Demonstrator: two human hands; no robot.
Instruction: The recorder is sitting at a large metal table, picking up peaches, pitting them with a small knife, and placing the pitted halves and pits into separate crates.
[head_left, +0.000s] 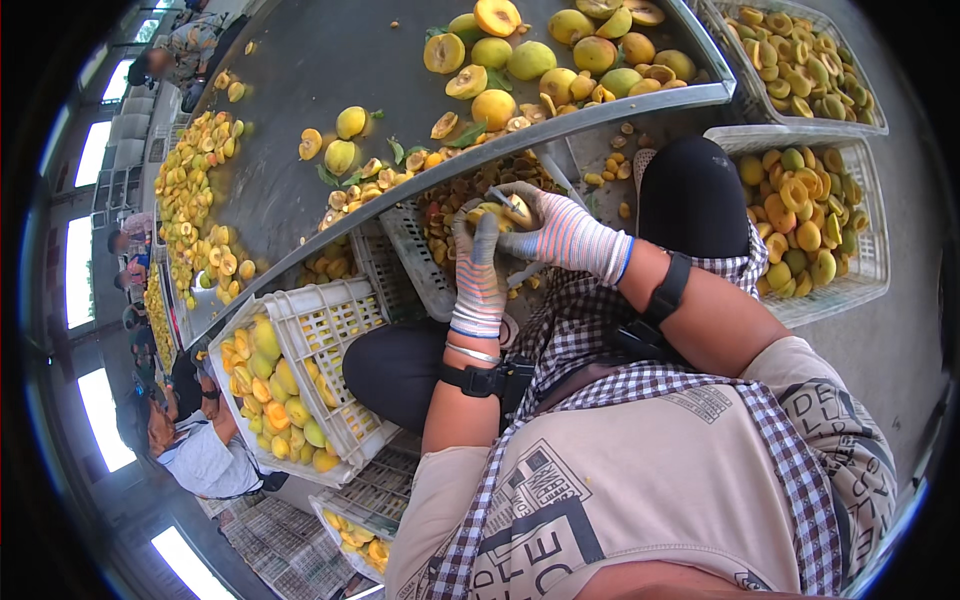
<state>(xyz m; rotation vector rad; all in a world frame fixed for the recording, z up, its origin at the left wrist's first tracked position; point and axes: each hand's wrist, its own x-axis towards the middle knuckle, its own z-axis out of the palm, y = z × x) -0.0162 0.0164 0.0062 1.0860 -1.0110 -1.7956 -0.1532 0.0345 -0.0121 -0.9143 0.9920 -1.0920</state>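
Observation:
My left hand [479,272], in a striped knit glove with grey fingertips, is closed around a yellow peach [487,214] just past the table's near edge. My right hand [562,232], gloved alike, is closed and meets the left one at the fruit. A slim tool with a grey metal end [503,198] shows at the right fingers; it looks like a small knife, though most of it is hidden. Below both hands stands a grey crate [428,270] with peach scraps and pits. Whole and halved peaches [531,61] lie on the metal table [290,60] ahead.
At left, a tilted white crate [330,330] is full of peach halves. Two crates stand at right, one with halved peaches [808,215], another farther off [800,65]. Scraps lie on the floor by my knee. Co-workers sit along the table's far left, one in a light shirt [215,455].

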